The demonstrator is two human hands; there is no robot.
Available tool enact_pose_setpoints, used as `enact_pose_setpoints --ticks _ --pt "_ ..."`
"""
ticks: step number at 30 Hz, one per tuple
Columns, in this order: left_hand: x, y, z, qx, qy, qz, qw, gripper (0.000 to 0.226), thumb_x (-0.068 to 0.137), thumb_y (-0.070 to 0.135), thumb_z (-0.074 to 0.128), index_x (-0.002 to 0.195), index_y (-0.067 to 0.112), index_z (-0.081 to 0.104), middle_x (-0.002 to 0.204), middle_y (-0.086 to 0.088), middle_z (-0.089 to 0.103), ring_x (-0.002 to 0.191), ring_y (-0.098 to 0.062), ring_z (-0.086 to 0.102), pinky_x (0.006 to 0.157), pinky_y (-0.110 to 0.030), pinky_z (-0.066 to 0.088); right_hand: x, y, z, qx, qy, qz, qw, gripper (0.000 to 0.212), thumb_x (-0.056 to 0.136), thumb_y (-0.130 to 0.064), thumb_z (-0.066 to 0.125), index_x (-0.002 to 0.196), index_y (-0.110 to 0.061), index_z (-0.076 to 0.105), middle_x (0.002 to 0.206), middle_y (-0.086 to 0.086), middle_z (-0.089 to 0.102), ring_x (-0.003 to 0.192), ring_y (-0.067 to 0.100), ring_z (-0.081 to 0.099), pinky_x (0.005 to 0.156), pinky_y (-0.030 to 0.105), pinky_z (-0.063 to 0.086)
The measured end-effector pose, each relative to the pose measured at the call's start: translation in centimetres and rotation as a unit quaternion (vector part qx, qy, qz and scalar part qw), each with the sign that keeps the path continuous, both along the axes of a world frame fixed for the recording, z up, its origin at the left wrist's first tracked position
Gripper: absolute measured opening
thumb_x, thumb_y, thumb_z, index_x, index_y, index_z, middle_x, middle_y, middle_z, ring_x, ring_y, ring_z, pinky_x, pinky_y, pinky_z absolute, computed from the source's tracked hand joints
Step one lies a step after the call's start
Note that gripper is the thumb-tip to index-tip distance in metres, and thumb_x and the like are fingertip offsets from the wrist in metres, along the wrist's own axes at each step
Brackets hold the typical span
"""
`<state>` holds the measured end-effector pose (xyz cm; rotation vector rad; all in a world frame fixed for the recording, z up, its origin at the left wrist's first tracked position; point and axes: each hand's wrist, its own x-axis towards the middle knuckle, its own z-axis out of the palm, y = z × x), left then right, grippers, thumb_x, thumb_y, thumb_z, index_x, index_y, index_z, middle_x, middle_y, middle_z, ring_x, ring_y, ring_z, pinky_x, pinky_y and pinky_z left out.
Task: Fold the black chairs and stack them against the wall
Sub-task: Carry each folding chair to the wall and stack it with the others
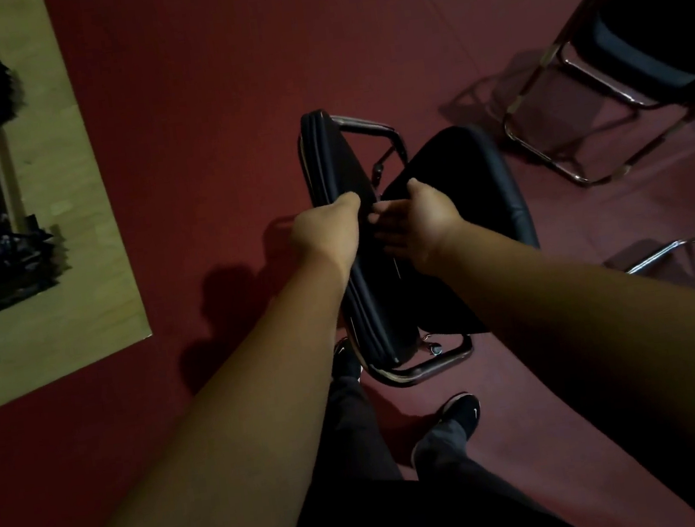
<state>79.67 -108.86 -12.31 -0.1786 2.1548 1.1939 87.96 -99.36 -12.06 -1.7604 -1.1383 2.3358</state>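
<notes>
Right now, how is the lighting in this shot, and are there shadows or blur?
Head view: dim, reddish light; the black padded folding chair loses detail; the left hand and arm cast a dark shadow on the dark red floor; edges bend from wide-angle distortion.

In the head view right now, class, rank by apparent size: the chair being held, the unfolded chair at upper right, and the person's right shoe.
1. Chair being held, largest.
2. Unfolded chair, cut off by the frame and farther away, so the order of these two is unsure.
3. Right shoe, clearly smallest.
</notes>
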Motion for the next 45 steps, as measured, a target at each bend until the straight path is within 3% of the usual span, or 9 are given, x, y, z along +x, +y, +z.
enact_pose_setpoints --ticks 5,8,12,17,21,30,38,42,45 --pt "1.2 -0.4 -0.2 0.017 -0.008 -0.036 0.999 0.031 0.078 0.041 0.07 0.081 0.011 0.076 0.064 0.003 0.067 0.059 -0.022 0.067 0.049 -0.027 0.047 2.0 3.7 0.3 0.086 -0.059 0.065 0.992 0.059 0.113 -0.047 0.028 0.13 -0.006 0.067 0.119 0.009 0.071 0.099 0.025 0.065 0.083 0.039 0.049" --pt "0.8 -0.5 -0.6 0.018 -0.004 -0.074 0.997 0.035 0.074 0.043 0.071 0.078 0.009 0.077 0.063 0.002 0.068 0.062 -0.025 0.069 0.058 -0.035 0.055 3.9 5.2 0.0 0.115 -0.096 0.103 0.983 0.054 0.114 -0.039 0.032 0.137 -0.002 0.063 0.133 0.011 0.067 0.097 0.025 0.063 0.093 0.04 0.048" --pt "-1.4 -0.8 -1.2 -0.002 0.022 -0.113 0.993 0.045 0.063 0.051 0.074 0.067 0.007 0.073 0.06 0.003 0.067 0.063 -0.027 0.069 0.061 -0.04 0.056 5.8 6.6 -1.4 0.134 -0.131 0.085 0.979 0.044 0.106 -0.017 0.045 0.14 0.009 0.057 0.139 0.03 0.06 0.102 0.046 0.066 0.064 0.027 0.048" --pt "-4.9 -0.5 -1.0 -0.037 0.037 -0.164 0.985 0.041 0.082 0.048 0.075 0.099 0.011 0.073 0.093 -0.001 0.072 0.085 -0.022 0.068 0.076 -0.03 0.048 8.8 7.5 -2.3 0.332 -0.262 0.18 0.888 0.03 0.097 -0.025 0.05 0.099 -0.001 0.069 0.094 0.018 0.066 0.091 0.034 0.061 0.076 0.032 0.039" --pt "-6.6 0.1 -0.8 -0.04 0.015 -0.177 0.983 0.047 0.075 0.05 0.078 0.101 0.012 0.075 0.101 -0.002 0.076 0.094 -0.025 0.072 0.085 -0.036 0.058 10.3 7.7 -3.5 0.35 -0.382 0.159 0.841 0.061 0.089 -0.039 0.06 0.139 -0.006 0.051 0.141 0.018 0.048 0.133 0.041 0.048 0.106 0.045 0.042" --pt "-8.8 0.9 -1.5 -0.051 0.016 -0.142 0.988 0.056 0.061 0.056 0.078 0.094 0.011 0.077 0.093 -0.008 0.078 0.085 -0.03 0.075 0.081 -0.044 0.061 10.9 8.7 -8.9 0.224 -0.387 0.136 0.884 0.088 0.057 -0.057 0.064 0.132 -0.011 0.058 0.127 0.013 0.06 0.113 0.04 0.063 0.097 0.044 0.055" --pt "-8.4 1.6 -1.9 -0.095 0.076 -0.149 0.981 0.044 0.075 0.054 0.074 0.081 0.012 0.065 0.091 -0.009 0.072 0.093 -0.035 0.07 0.085 -0.04 0.058 8.3 8.3 -6.8 0.215 -0.385 0.164 0.882 0.086 0.068 -0.065 0.062 0.134 -0.01 0.063 0.126 0.018 0.059 0.103 0.036 0.058 0.094 0.041 0.056" --pt "-6.3 2.0 -1.5 -0.132 0.171 -0.182 0.959 0.059 0.085 0.05 0.069 0.124 0.006 0.061 0.119 -0.009 0.067 0.103 -0.031 0.064 0.078 -0.033 0.044 6.0 6.6 -5.9 0.225 -0.374 0.179 0.882 0.083 0.063 -0.063 0.06 0.127 -0.01 0.064 0.114 0.015 0.061 0.081 0.034 0.059 0.063 0.032 0.049" --pt "-5.0 2.1 -1.1 -0.141 0.243 -0.196 0.94 0.066 0.087 0.05 0.069 0.135 0.008 0.055 0.131 -0.011 0.064 0.113 -0.032 0.065 0.079 -0.033 0.046 3.4 5.2 -5.3 0.248 -0.333 0.22 0.883 0.081 0.066 -0.061 0.053 0.127 -0.009 0.063 0.118 0.017 0.061 0.086 0.036 0.06 0.07 0.034 0.049"
